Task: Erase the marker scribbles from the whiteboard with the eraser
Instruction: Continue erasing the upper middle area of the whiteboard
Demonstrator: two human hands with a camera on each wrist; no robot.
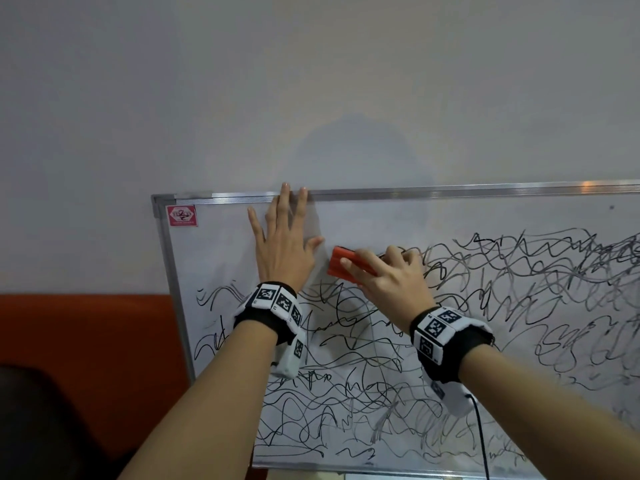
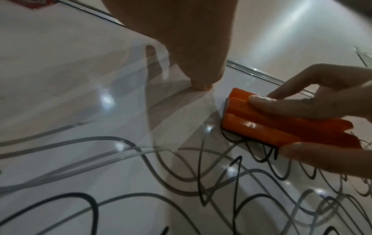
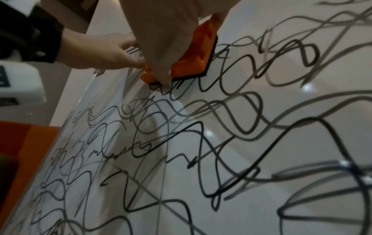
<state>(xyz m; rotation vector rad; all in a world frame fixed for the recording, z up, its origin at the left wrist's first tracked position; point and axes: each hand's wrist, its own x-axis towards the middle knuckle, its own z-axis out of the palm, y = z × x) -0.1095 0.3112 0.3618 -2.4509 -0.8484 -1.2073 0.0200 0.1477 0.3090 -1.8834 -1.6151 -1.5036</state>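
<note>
A whiteboard (image 1: pixel 450 216) in a silver frame leans on the wall, covered in black marker scribbles (image 1: pixel 502 289) except a wiped band along its top left. My right hand (image 1: pixel 384 275) grips an orange eraser (image 1: pixel 341 265) and presses its dark felt flat on the board at the upper edge of the scribbles. The eraser (image 2: pixel 267 125) shows clearly in the left wrist view, fingers on top and thumb below. The eraser (image 3: pixel 193 62) is partly hidden by the hand in the right wrist view. My left hand (image 1: pixel 284 244) lies flat and spread on the wiped area, fingertips reaching the top frame.
A red sticker (image 1: pixel 181 215) sits in the board's top left corner. An orange surface (image 1: pixel 86 341) lies behind the board's left edge, with a dark shape at the lower left. A black cable (image 1: pixel 481 441) hangs from the right wrist unit. Plain wall rises above.
</note>
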